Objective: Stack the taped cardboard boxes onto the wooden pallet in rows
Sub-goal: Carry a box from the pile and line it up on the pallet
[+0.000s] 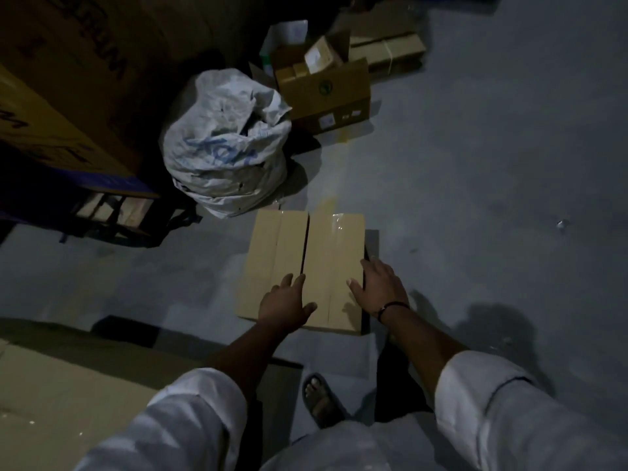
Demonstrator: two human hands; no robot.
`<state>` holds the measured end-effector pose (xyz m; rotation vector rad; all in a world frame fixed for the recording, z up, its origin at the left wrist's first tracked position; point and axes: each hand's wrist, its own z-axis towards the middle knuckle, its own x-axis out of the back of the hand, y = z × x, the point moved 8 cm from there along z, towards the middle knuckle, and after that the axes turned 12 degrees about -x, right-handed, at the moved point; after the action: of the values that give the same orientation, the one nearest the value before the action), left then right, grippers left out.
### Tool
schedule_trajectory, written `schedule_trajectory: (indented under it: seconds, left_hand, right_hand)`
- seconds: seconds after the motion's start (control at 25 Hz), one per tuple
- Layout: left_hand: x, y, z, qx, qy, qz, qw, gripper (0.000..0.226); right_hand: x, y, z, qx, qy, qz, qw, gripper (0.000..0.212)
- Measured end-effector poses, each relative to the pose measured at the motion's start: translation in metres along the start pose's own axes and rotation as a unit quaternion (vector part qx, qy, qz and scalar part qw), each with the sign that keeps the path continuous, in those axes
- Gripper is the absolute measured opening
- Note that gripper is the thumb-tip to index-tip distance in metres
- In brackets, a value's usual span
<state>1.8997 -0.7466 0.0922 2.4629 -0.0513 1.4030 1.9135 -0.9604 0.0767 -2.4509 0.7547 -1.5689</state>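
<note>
Two narrow cardboard boxes lie side by side on the grey floor, the left box (272,253) and the right box (334,246), which has clear tape shining at its far end. My left hand (284,302) rests flat on their near ends, fingers spread across the seam. At the near right edge of the right box is my right hand (379,285), thumb on the top and fingers down the side. A wooden pallet (112,212) shows at the left under stacked cartons.
A full white woven sack (224,141) stands just beyond the boxes. Behind it is an open carton (326,93) holding small boxes. Large stacked cartons (54,107) fill the left. Flat cardboard (68,385) lies at the near left. My sandalled foot (319,399) is below.
</note>
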Motion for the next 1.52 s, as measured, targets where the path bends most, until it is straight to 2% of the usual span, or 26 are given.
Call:
schedule_trajectory:
  seconds: [0.16, 0.32, 0.44, 0.6, 0.72, 0.84, 1.0, 1.12, 1.4, 1.52]
  left_hand:
    - [-0.016, 0.005, 0.026, 0.073, -0.036, -0.052, 0.995, 0.082]
    - [-0.027, 0.019, 0.064, 0.104, -0.033, -0.109, 0.988, 0.081]
    - [-0.05, 0.022, 0.089, 0.101, -0.036, -0.15, 0.983, 0.08]
    - [-0.095, -0.014, 0.122, 0.106, -0.07, -0.181, 0.975, 0.078]
    - [-0.141, -0.053, 0.161, 0.081, -0.118, -0.153, 0.978, 0.075]
    - [-0.185, -0.089, 0.206, 0.053, -0.142, -0.109, 0.982, 0.073]
    - [-0.232, -0.114, 0.258, 0.04, -0.128, -0.102, 0.986, 0.07]
    - [-0.259, -0.124, 0.291, 0.025, -0.112, -0.11, 0.987, 0.07]
    - [-0.272, -0.147, 0.356, 0.02, -0.03, -0.142, 0.989, 0.069]
    - [-0.278, -0.156, 0.372, 0.025, -0.018, -0.158, 0.987, 0.07]
  right_hand:
    - [-0.01, 0.022, 0.04, -0.023, -0.071, 0.027, 0.997, 0.07]
    - [-0.022, 0.037, 0.077, -0.024, -0.11, 0.012, 0.994, 0.07]
    - [-0.041, 0.047, 0.097, -0.035, -0.122, 0.006, 0.992, 0.069]
    - [-0.081, 0.062, 0.129, -0.059, -0.145, 0.005, 0.988, 0.072]
    - [-0.121, 0.084, 0.159, -0.095, -0.114, 0.018, 0.989, 0.072]
    - [-0.182, 0.098, 0.176, -0.104, -0.134, 0.011, 0.985, 0.077]
    - [-0.242, 0.103, 0.207, -0.087, -0.125, 0.004, 0.988, 0.078]
    - [-0.266, 0.109, 0.228, -0.112, -0.104, 0.022, 0.988, 0.078]
    - [-0.305, 0.117, 0.284, -0.098, -0.097, 0.023, 0.99, 0.081]
    - [-0.311, 0.117, 0.304, -0.096, -0.088, 0.02, 0.991, 0.082]
